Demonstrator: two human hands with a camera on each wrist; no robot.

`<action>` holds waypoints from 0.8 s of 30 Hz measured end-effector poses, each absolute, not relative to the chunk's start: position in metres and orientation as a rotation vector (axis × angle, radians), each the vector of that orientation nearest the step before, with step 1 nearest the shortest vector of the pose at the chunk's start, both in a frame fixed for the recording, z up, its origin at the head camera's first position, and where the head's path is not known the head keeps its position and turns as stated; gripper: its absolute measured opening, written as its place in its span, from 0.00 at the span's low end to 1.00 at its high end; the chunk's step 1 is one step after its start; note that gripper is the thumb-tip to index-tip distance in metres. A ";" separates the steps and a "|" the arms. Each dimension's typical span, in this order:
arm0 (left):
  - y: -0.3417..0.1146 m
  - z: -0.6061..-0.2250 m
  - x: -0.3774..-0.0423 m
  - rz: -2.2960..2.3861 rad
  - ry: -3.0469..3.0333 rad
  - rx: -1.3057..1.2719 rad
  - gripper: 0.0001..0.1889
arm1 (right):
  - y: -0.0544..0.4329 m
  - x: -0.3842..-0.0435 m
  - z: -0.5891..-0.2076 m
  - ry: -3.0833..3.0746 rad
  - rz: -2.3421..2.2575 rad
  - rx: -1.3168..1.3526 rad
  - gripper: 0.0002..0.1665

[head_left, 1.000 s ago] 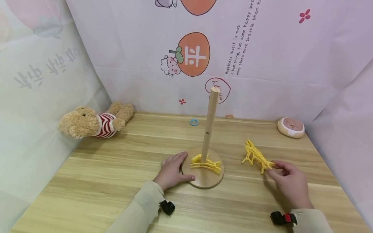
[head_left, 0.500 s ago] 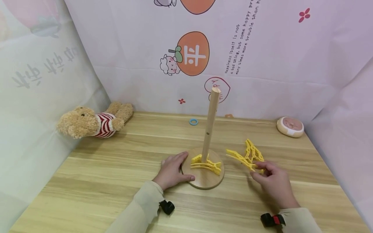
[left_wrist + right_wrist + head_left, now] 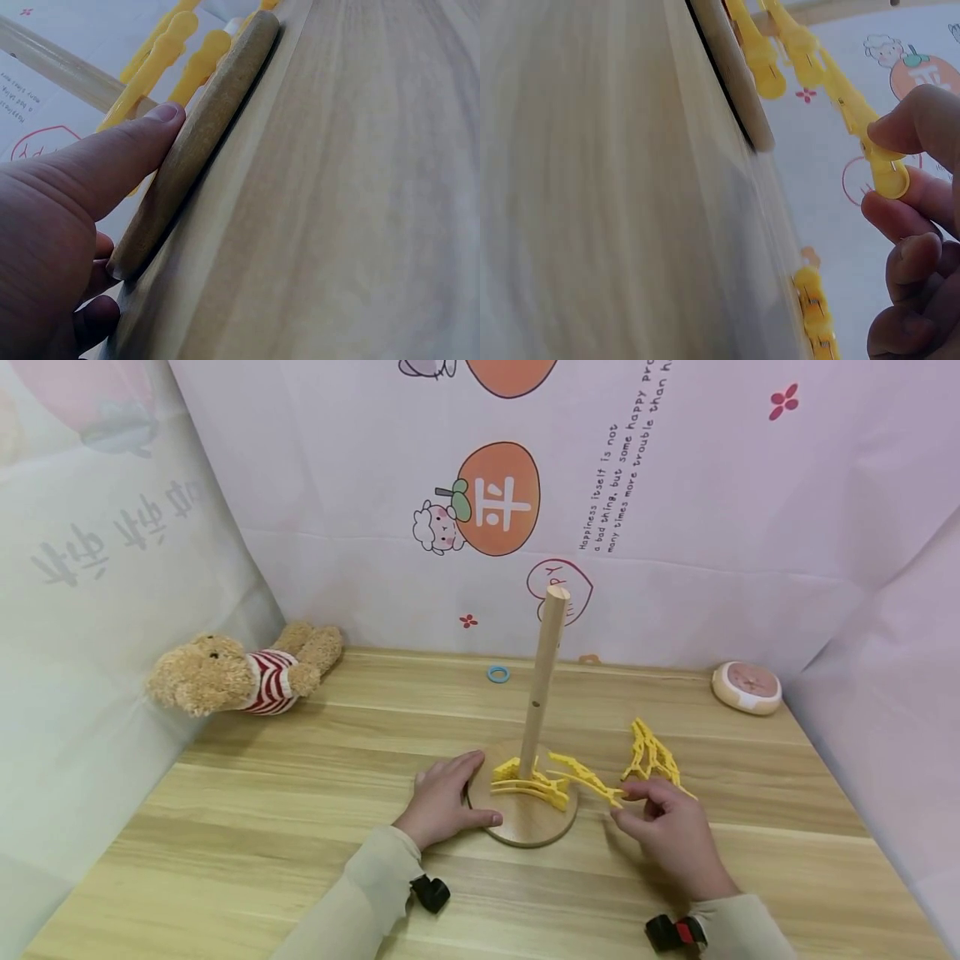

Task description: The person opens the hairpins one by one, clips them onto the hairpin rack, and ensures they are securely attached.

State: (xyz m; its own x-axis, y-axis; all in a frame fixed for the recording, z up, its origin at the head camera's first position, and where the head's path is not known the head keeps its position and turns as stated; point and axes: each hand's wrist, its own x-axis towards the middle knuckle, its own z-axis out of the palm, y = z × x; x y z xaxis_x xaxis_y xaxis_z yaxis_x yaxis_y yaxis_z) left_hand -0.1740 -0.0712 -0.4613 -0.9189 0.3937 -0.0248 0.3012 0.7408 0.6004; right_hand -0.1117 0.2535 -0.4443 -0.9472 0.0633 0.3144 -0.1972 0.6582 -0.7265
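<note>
With your right hand (image 3: 671, 839) pinching one yellow clip (image 3: 587, 773) by its tails, right of the post (image 3: 542, 685), and left hand (image 3: 442, 806) gripping the round base (image 3: 525, 828), slackened pressure could let it snap closed or slip.

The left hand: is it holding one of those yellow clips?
No: in the head view, the left hand grips the rim of the round wooden base, while the right hand pinches a yellow clip.
</note>
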 end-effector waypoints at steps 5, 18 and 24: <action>-0.071 -0.461 -0.174 0.917 2.791 0.563 0.54 | 0.246 -0.112 -0.445 -2.553 1.171 0.149 0.13; -0.071 -0.461 -0.173 0.907 2.794 0.559 0.53 | 0.233 -0.114 -0.446 -2.541 1.129 0.220 0.15; -0.071 -0.461 -0.173 0.903 2.798 0.566 0.54 | 0.231 -0.116 -0.447 -2.505 1.198 0.247 0.15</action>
State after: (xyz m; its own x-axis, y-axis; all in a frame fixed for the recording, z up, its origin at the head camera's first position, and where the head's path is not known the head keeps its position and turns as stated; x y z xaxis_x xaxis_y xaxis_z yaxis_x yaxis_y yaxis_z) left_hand -0.1733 -0.0711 -0.4605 -0.9180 0.3958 -0.0241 0.3071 0.7481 0.5882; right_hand -0.1164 0.2310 -0.4475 -0.9228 -0.0056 0.3852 -0.3034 0.6269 -0.7176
